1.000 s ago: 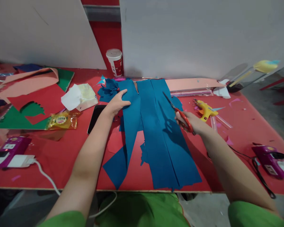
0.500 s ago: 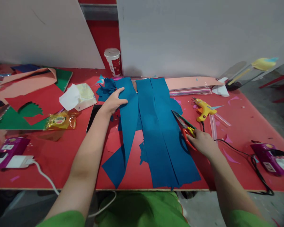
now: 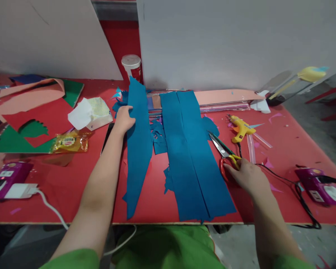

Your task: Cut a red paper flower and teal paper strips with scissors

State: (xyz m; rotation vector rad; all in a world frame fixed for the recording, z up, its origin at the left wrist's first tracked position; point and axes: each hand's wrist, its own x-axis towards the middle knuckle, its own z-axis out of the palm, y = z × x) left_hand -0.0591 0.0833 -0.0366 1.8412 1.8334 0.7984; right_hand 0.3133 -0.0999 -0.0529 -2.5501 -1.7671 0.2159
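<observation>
On the left, my left hand (image 3: 124, 120) grips the side of a long blue sheet strip (image 3: 138, 149), whose lower end tapers to a point. The strip's top corner stands up in front of the paper cup. My right hand (image 3: 248, 173) is closed round the red and yellow handles of a pair of scissors (image 3: 218, 145). Their blades point up and left, at the right edge of two wide blue panels (image 3: 189, 157) lying side by side. Ragged blue scraps (image 3: 158, 136) lie between the strip and the panels.
A yellow glue gun (image 3: 242, 128) lies at the right, its cord running to a purple power socket (image 3: 319, 185). A lidded paper cup (image 3: 132, 67) stands against the board. Red, green and peach sheets (image 3: 30, 91) pile up at the left, near a yellow wrapper (image 3: 70, 142).
My left hand has shifted the blue strip left and turned it straighter, uncovering scraps beside it. My right hand has moved the scissors slightly right, and their blades still look nearly closed.
</observation>
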